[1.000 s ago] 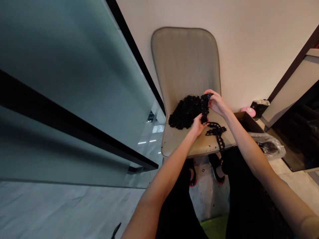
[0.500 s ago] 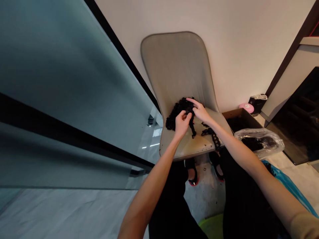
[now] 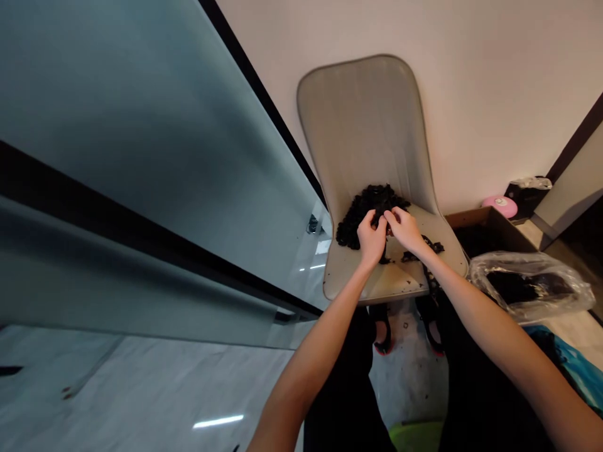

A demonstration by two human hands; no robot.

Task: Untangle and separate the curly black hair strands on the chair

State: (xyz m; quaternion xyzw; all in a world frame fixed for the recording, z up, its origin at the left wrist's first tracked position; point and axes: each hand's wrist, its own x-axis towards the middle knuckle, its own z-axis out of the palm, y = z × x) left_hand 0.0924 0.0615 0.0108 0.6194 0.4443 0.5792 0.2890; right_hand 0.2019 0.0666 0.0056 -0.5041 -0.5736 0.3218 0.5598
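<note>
A heap of small black pieces [image 3: 352, 225] rests on the seat of a grey padded chair [image 3: 365, 119]. In front of the heap, my left hand [image 3: 372, 240] and my right hand [image 3: 405, 231] meet with thumbs and fingertips pinched together. Between them is a black strip [image 3: 385, 256], its lower end showing under the fingers; the gripped part is mostly hidden. More black strips with holes [image 3: 436, 247] lie on the seat beneath my right wrist, some reaching the front edge. Dark crumbs dot the seat.
A glass panel with a black frame [image 3: 155, 257] runs along the left. To the right are a cardboard box [image 3: 475, 216], a clear plastic bag [image 3: 532, 307] with black contents, a pink round object [image 3: 500, 206] and a blue bag [image 3: 575, 364]. Something green [image 3: 417, 436] is below me.
My right hand has drawn back from the heap, its stretched index finger now bent in against the left hand's fingertips. The view has shifted, so the chair appears farther right.
</note>
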